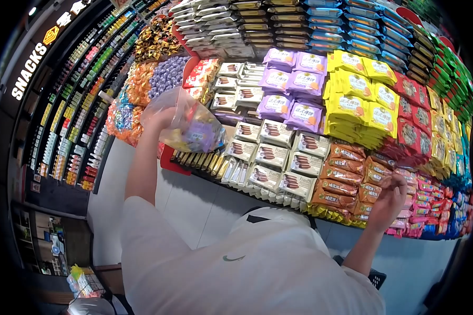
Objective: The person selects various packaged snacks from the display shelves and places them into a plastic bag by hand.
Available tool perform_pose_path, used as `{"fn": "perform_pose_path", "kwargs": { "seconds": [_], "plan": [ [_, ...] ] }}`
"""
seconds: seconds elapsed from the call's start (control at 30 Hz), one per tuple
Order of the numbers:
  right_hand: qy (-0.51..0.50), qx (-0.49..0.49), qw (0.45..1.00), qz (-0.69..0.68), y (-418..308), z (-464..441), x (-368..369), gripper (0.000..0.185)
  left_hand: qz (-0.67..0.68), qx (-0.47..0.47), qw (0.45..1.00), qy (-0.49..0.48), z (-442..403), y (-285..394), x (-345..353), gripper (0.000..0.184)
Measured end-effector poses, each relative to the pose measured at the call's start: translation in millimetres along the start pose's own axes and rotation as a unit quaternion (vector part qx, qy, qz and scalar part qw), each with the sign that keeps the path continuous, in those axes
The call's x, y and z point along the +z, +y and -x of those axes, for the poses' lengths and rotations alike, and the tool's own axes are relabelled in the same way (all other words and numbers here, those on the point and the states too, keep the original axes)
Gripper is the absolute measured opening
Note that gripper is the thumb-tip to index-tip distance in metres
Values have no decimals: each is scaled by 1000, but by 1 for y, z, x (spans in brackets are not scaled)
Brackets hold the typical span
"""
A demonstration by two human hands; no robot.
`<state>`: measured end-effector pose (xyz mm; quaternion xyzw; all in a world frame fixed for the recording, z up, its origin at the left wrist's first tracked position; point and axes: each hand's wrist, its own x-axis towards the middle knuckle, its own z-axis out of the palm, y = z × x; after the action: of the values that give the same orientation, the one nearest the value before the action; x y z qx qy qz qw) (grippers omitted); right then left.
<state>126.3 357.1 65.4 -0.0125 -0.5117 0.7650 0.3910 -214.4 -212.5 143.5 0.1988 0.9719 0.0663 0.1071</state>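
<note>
My left hand (160, 114) is closed on the top of a clear plastic bag (186, 118). Purple and yellow snack packets show through the bag's lower part, which hangs by the left end of the display. Over the front right of the display is my right hand (391, 198), its fingers curled in; whatever is in them, if anything, is hidden. Beside that hand lie orange-brown wafer packets (337, 187) and pink packets (406, 213). White biscuit packs with a brown stick picture (268, 176) are stacked between the two hands.
Purple packets (305, 84) and yellow packets (356, 92) are piled mid-display, with red packets (412, 113) to the right. Wrapped candies (168, 72) fill the left end. A red divider (176, 163) edges the display. Tall product shelves (73, 110) stand at far left.
</note>
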Motion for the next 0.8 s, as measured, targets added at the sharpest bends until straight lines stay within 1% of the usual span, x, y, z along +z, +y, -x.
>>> {"fn": "perform_pose_path", "kwargs": {
  "seconds": [0.03, 0.1, 0.13, 0.17, 0.23, 0.27, 0.33, 0.37, 0.43, 0.47, 0.53, 0.57, 0.63, 0.7, 0.77, 0.8],
  "plan": [
    [7, -2, 1000, 7, 0, 1, 0, 33, 1, 1, 1000, -2, 4, 13, -14, 31],
    [16, 1, 1000, 12, 1, 3, -1, 33, -83, -80, 993, -32, 8, 33, -39, 34],
    [24, 3, 1000, 14, 1, 4, -1, 32, -48, -116, 991, -35, 11, 36, -49, 37],
    [24, 1, 1000, 15, 1, 4, -1, 32, -46, -114, 992, -34, 17, 40, -59, 37],
    [17, 9, 1000, 12, 1, 5, -1, 32, -87, -110, 990, 31, 37, 49, -78, 34],
    [17, 7, 1000, 12, 1, 6, 0, 32, -87, -108, 990, 33, 48, 51, -84, 34],
    [31, 13, 999, 27, 2, 7, 3, 31, -134, -75, 972, 178, 75, 56, -94, 34],
    [31, 10, 999, 26, 2, 7, 5, 31, -135, -74, 971, 181, 89, 64, -100, 34],
    [9, 16, 999, 35, 2, 9, 14, 30, -70, -56, 947, 307, 120, 82, -111, 35],
    [10, 13, 999, 35, 3, 10, 21, 30, -69, -53, 947, 309, 131, 92, -113, 35],
    [-9, 32, 997, 68, 8, 14, 41, 30, -90, 31, 915, 391, 144, 115, -110, 31],
    [-8, 26, 997, 69, 9, 15, 53, 30, -104, 54, 908, 402, 146, 126, -104, 31],
    [-50, 57, 995, 65, 12, 20, 76, 31, -69, 137, 915, 373, 142, 138, -84, 40],
    [-90, 73, 992, 45, 18, 24, 96, 32, 32, 236, 914, 328, 131, 156, -60, 44],
    [-136, 105, 984, 46, 18, 27, 115, 31, 117, 327, 896, 275, 114, 170, -33, 48],
    [-148, 135, 978, 63, 20, 28, 123, 30, 150, 383, 874, 260, 104, 183, -24, 48]
  ]
}}
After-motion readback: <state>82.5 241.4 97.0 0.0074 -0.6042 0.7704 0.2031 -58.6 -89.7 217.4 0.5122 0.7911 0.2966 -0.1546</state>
